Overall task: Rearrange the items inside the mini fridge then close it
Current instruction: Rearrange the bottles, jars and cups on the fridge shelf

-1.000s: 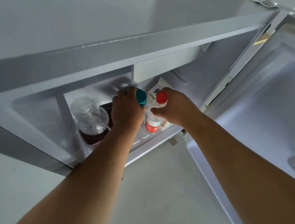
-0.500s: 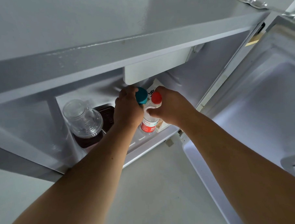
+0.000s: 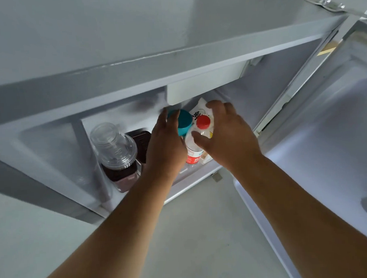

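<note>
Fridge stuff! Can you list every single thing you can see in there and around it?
Mini fridge: one, white inside, open.
Fridge door: one, white, swung open at right.
Clear cup: one, domed lid, dark contents, left side.
Dark container: one, brown, behind the cup.
Teal-lidded container: one, middle, under left fingers.
Water bottle: one, clear, red cap and label, middle.
Carton: one, white, behind the bottle.
Floor: grey, below.
Left hand: on teal lid.
Right hand: open around the bottle.

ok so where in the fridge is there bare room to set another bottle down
Bare floor shows only left of the clear jar, against the left wall. From the jar rightward it is crowded: dark box, teal-capped item, red-capped bottle, white carton, with both hands, left hand and right hand, there.
</note>
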